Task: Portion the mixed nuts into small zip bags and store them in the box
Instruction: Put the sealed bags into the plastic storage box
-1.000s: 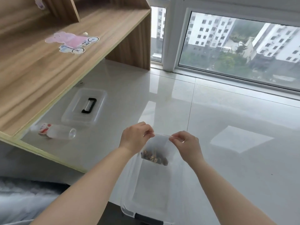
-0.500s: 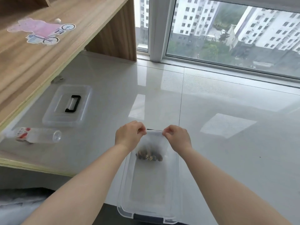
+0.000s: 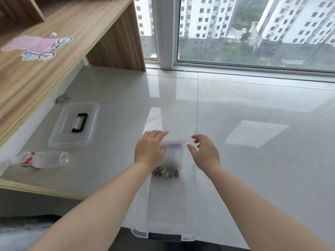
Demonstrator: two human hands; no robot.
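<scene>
Clear plastic fills the gap between the two hands: a small zip bag (image 3: 172,156) with a red-lined seal at its top and a cluster of mixed nuts (image 3: 165,173) at its bottom stands over the open clear storage box (image 3: 196,205). The left hand (image 3: 149,151) has its fingers loosely spread at the bag's 9 o'clock edge, touching or just beside it; I cannot tell whether it has a hold. The right hand (image 3: 204,153) is at the bag's 3 o'clock side, fingers relaxed and apart from the seal, gripping nothing. Whether the bag rests in the box or is above it I cannot tell. The box sits on the glossy white counter (image 3: 253,169). At 10 o'clock from the hands lies the box's clear lid (image 3: 59,134) with a black handle, and at 9 o'clock a clear plastic bottle (image 3: 41,159) lies on its side. A wooden shelf (image 3: 54,51) with a pink cartoon sticker (image 3: 36,45) rises beyond them.
</scene>
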